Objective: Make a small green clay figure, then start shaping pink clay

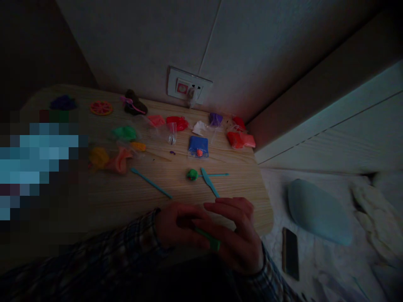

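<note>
Both my hands meet at the near edge of a wooden table (239, 193). My left hand (178, 228) is curled, and my right hand (237, 235) lies over it with fingers bent. Between them they pinch a rolled strip of green clay (208, 238). Just beyond my hands lie a small green clay lump (192, 174), a teal plastic knife (208, 181) and a long teal modelling stick (151, 183).
Clay pieces and bags are spread over the table: a blue bag (198, 146), red bags (241, 139), green clay (125, 133), orange and yellow shapes (110, 159). A wall socket (185, 87) is behind. To the right a bed holds a phone (290, 253) and a teal cushion (317, 212).
</note>
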Demonstrator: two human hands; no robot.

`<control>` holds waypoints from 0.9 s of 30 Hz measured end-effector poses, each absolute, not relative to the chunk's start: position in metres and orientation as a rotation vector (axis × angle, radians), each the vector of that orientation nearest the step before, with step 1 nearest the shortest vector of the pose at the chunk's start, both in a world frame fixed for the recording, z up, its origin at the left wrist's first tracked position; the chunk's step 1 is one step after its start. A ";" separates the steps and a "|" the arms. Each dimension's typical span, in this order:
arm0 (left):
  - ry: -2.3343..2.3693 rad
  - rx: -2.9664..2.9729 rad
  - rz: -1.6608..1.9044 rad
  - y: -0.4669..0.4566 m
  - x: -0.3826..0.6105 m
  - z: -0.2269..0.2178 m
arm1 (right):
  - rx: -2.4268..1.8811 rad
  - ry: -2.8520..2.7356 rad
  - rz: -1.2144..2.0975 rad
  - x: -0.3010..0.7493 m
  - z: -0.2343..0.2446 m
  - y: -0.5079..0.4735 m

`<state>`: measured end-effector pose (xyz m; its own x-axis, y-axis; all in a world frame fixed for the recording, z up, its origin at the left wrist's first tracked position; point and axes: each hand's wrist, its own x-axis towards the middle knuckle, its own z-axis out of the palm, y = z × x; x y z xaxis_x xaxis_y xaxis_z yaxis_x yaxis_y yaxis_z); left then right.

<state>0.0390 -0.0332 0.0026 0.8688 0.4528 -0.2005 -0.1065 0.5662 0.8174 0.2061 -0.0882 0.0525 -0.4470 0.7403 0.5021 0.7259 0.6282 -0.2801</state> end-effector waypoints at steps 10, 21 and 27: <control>0.423 0.955 0.359 -0.034 0.040 0.005 | -1.144 -2.227 -0.018 0.204 0.053 -0.088; 0.447 0.973 0.448 -0.034 0.040 0.012 | -1.153 -2.208 -0.043 0.201 0.050 -0.087; 0.442 1.032 0.466 -0.034 0.041 0.013 | -1.131 -2.166 -0.056 0.199 0.051 -0.088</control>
